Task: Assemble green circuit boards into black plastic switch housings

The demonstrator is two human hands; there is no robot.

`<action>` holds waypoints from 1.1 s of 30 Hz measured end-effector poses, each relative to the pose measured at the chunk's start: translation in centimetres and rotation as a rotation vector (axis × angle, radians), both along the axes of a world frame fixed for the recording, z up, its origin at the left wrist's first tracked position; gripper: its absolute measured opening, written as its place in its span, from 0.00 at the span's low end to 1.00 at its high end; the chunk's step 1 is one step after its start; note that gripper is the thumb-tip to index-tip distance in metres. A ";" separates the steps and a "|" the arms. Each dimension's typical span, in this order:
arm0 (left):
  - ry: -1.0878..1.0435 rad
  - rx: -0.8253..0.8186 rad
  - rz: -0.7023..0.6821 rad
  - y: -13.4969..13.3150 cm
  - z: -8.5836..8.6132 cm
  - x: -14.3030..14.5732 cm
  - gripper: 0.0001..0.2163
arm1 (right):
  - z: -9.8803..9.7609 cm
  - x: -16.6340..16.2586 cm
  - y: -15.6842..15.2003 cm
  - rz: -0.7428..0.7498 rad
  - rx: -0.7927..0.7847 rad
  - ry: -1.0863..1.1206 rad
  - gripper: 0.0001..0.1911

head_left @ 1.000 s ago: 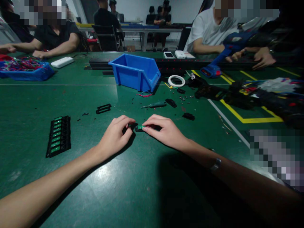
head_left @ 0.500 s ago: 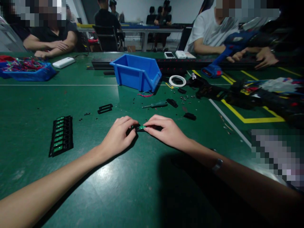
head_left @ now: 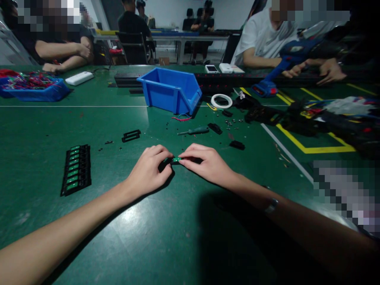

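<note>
Between my hands is a small green circuit board (head_left: 176,160) in a black holder, low over the green table or resting on it; which, I cannot tell. My left hand (head_left: 152,166) pinches its left end, and the fingers cover much of that side. At the right end, the thumb and fingertips of my right hand (head_left: 203,161) are closed on it. Off to the left lies a row of similar black holders with green boards (head_left: 75,170). Beyond my hands are black rectangular frames (head_left: 131,135) and a screwdriver (head_left: 194,130) with a teal handle.
A blue bin (head_left: 170,91) stands past the screwdriver, with a white tape ring (head_left: 221,101) beside it. Small screws and black parts (head_left: 237,145) lie to the right. A blue tray of wires (head_left: 35,89) is at far left. Co-workers sit opposite, near a blue cordless drill (head_left: 267,88).
My hands stay almost in place, with slight finger shifts around the green board. The co-worker at far left has raised one hand toward the other arm.
</note>
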State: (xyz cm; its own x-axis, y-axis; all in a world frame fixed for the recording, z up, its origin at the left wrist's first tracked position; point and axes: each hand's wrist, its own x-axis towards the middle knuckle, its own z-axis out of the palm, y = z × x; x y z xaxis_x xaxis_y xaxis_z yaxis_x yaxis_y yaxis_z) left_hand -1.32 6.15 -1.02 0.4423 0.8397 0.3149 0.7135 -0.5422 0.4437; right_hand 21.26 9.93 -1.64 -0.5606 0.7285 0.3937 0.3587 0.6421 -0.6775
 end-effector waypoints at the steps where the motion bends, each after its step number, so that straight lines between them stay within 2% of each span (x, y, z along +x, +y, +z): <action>1: 0.005 0.002 0.003 0.0 0.0 0.0 0.11 | 0.0 0.0 0.0 -0.001 0.000 0.001 0.08; 13: 0.020 0.097 -0.034 -0.4 0.0 0.2 0.11 | -0.2 0.0 0.0 -0.012 -0.009 0.003 0.07; 27: 0.025 0.113 -0.034 -0.3 -0.2 0.3 0.10 | -0.5 0.0 0.1 -0.003 -0.006 0.006 0.08; 33: 0.066 0.222 -0.021 -1.0 0.4 -0.2 0.07 | -0.2 -0.1 0.0 -0.006 -0.004 0.003 0.08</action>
State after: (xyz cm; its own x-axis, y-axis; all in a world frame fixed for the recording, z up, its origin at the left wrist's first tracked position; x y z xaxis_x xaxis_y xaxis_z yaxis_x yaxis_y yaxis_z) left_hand -1.47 5.14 -0.63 0.4849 0.7432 0.4609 0.7246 -0.6365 0.2641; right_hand 21.20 9.88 -1.86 -0.5548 0.7338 0.3921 0.3607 0.6368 -0.6814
